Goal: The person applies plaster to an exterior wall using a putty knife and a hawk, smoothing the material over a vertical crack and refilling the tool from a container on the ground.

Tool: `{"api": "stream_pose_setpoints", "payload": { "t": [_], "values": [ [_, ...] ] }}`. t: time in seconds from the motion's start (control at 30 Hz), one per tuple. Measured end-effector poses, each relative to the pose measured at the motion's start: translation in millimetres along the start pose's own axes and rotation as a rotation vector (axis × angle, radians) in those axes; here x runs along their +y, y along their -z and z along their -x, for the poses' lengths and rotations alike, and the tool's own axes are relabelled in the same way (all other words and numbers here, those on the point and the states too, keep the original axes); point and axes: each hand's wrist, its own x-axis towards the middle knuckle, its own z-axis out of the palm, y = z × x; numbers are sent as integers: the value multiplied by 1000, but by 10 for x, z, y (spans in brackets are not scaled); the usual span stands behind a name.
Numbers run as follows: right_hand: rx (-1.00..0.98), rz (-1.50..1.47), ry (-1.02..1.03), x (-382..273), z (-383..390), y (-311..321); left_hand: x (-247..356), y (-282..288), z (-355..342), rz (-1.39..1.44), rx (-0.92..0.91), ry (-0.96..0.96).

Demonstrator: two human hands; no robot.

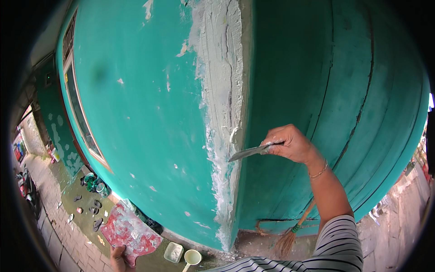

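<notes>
My right hand [291, 143] is closed round the handle of a putty knife [250, 153]. The blade's tip meets a rough strip of white putty [220, 77] running down the corner of the green wall [145, 104]. A dark crack-like line shows in the strip's upper part. Low on the left, my left hand [118, 257] grips the edge of a red board [132, 232] smeared with white putty, its thumb on top; the other fingers are hidden beneath. The board is held away from the strip.
A square white tub [173, 252] and a cream dipper [192, 257] sit at the wall's foot. Beside my right forearm a broom [286, 242] leans, bristles down. Sandals [97, 224] and paint buckets [102, 189] lie farther left, below a window [81, 111].
</notes>
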Motion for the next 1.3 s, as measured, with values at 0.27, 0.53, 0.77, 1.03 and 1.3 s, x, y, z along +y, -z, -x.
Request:
{"api": "stream_pose_setpoints", "payload": {
  "t": [0.27,0.53,0.77,1.03,1.3],
  "values": [
    [245,-621,71,-16,-354,250,19,-98,96,-13,-3,-4],
    [74,-440,-91,-258,-425,150,-143,207,-61,49,22,25],
    [111,-431,-223,29,-475,178,-110,-311,63,56,-58,0],
    [442,-136,-311,2,361,307,-150,-300,20,101,-112,12],
    [733,919,351,-1017,-206,5,-131,-405,1,115,-169,73]
  ]
}}
